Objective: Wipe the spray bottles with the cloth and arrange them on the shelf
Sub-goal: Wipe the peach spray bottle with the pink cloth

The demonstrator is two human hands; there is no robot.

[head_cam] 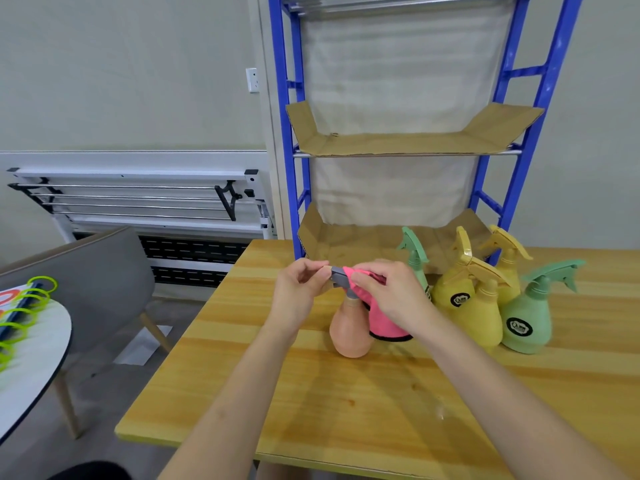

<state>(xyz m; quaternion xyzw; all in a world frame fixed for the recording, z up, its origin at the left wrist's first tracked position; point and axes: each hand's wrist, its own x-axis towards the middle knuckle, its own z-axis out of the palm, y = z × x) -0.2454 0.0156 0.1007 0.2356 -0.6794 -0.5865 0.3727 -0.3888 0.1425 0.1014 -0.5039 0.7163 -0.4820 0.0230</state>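
The blue metal shelf rack, its tiers lined with creased brown cardboard, stands empty at the far edge of the glossy wooden table. Five matte pear-shaped plastic bottles, yellow and green, cluster on the right. The peach spray bottle stands mid-table; the left hand pinches its grey nozzle, the right hand presses the soft pink cloth against the trigger head. Best to keep the nozzle steadied and work the cloth round the trigger's crevices.

I count six spray bottles: three yellow, two green, one peach; one pink cloth.
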